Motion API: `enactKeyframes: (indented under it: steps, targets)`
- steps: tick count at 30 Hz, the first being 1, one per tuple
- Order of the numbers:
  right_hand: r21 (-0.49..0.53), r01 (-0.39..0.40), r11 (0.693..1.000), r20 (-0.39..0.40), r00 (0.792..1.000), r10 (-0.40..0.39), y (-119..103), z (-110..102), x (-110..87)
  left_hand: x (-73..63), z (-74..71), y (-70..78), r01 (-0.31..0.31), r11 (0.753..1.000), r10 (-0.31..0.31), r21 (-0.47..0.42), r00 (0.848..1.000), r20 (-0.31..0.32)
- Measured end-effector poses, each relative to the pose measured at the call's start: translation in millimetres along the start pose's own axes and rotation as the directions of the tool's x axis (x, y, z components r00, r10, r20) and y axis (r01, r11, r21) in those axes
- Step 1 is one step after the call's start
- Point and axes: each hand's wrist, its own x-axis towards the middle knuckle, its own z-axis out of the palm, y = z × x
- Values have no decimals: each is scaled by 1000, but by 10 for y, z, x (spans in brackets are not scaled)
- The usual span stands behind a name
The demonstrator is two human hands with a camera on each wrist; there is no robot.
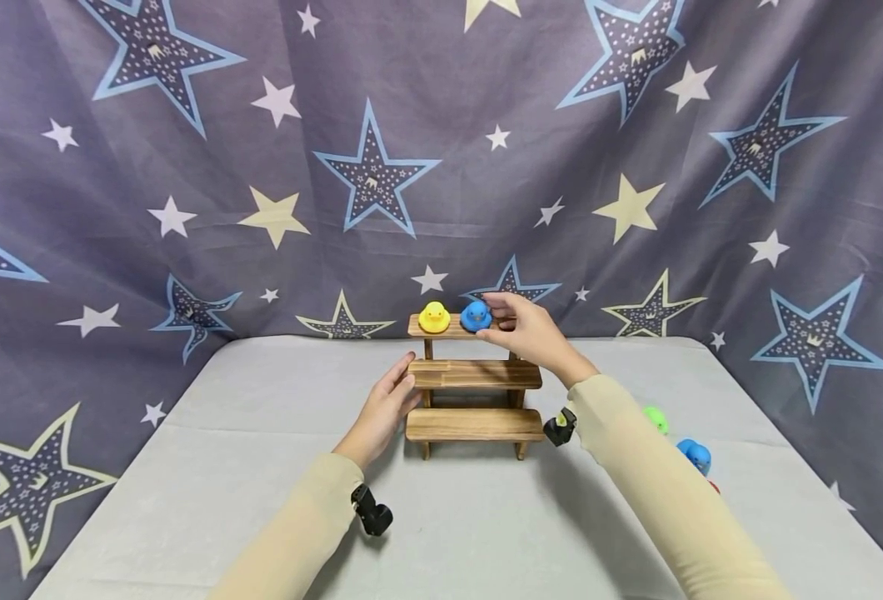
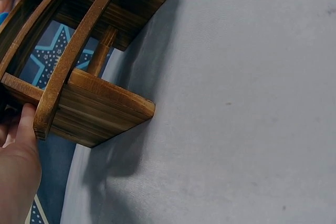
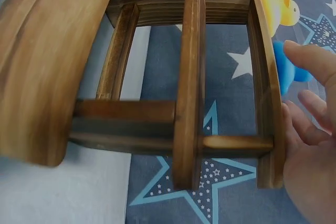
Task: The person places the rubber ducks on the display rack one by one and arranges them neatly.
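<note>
A three-tier wooden display stand (image 1: 474, 425) is on the table. My left hand (image 1: 383, 417) holds its left side at the end of the middle plank; in the left wrist view the thumb lies against the wood and the other fingers are partly hidden. On the top plank a yellow rubber duck (image 1: 434, 317) sits at the left. Beside it, to the right, is a blue rubber duck (image 1: 476, 317) resting on the same plank. My right hand (image 1: 526, 332) has its thumb and fingers about this blue duck, from the right side.
To the right on the grey-white table (image 1: 261, 467) lie a green toy (image 1: 656, 419) and another blue duck (image 1: 695, 456), partly covered by the right sleeve. A bit of something red (image 1: 714, 487) shows beside them. A star-patterned curtain (image 1: 441, 200) hangs behind the stand.
</note>
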Motion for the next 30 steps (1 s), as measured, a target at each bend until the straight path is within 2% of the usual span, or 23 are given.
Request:
enactKeyframes:
  steps: [14,18,24,30]
  targets:
    - [-13,63,998,-22,998,-63,39,-212,-317,-7,3,0,0,1000,0,-6,1000,0]
    - [-34,105,994,-21,994,-106,43,-291,-421,-4,4,-1,1,1000,-1,-4,1000,1]
    - [-45,144,989,-2,989,-145,63,-408,-581,1,7,11,3,1000,-3,-1,1000,1]
    - [-92,159,983,53,987,-155,104,-491,-755,1,10,10,3,1000,-3,3,1000,-5]
